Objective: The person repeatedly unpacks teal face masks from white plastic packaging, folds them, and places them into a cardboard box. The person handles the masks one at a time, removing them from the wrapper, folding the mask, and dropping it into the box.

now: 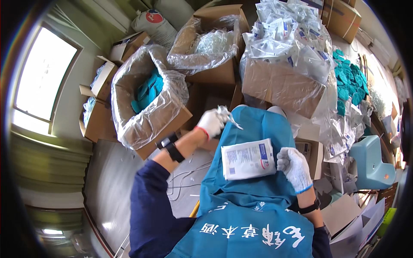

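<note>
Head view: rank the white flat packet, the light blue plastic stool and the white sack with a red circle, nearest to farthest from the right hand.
From the right hand:
1. White flat packet, on the lap, touching the hand's left side.
2. Light blue plastic stool, off to the right.
3. White sack with a red circle, far up at the upper left.

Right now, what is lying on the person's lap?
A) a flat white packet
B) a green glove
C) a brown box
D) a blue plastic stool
A: a flat white packet lies on the blue apron over the lap, with the gloved right hand beside its edge, while the gloved left hand holds up a small clear item.
</note>
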Available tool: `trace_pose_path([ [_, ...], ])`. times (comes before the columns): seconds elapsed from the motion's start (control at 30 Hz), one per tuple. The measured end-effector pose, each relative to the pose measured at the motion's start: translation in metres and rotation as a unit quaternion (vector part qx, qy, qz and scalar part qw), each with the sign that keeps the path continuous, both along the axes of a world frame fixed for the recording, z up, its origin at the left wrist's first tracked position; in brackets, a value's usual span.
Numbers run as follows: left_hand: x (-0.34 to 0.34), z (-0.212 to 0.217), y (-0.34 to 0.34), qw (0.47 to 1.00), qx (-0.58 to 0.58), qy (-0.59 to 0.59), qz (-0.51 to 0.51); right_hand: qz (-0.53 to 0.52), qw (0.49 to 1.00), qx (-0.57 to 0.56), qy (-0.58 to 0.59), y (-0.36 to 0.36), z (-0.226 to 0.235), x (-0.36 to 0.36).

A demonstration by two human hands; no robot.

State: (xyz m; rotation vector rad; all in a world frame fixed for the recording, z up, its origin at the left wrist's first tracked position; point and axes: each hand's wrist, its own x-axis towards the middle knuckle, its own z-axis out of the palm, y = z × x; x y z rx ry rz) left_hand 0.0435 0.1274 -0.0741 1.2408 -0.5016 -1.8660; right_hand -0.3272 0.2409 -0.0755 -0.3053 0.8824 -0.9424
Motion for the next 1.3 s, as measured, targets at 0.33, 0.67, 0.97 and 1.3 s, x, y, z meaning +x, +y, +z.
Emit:
trace_pose_path([
  [0.33,0.059,0.129,-0.249,0.668,-0.254,-0.697,0.052,-0.029,0.996,0.011,0.085,-0.016,0.002,0.007],
  [0.67,-0.026,0.029,-0.122,0.895,-0.172,-0.398,-0.104,0.026,0.991,0.002,0.132,-0.032,-0.001,0.009],
  [0.97,-0.080,0.024,-0.036,0.699,-0.270,-0.474,-0.463,0.004,0.990,0.015,0.139,-0.030,-0.002,0.009],
  [1.3,-0.123,0.028,0.037,0.840,-0.259,-0.336,-0.339,0.084,0.863,-0.264,0.423,-0.041,0.006,0.020],
])
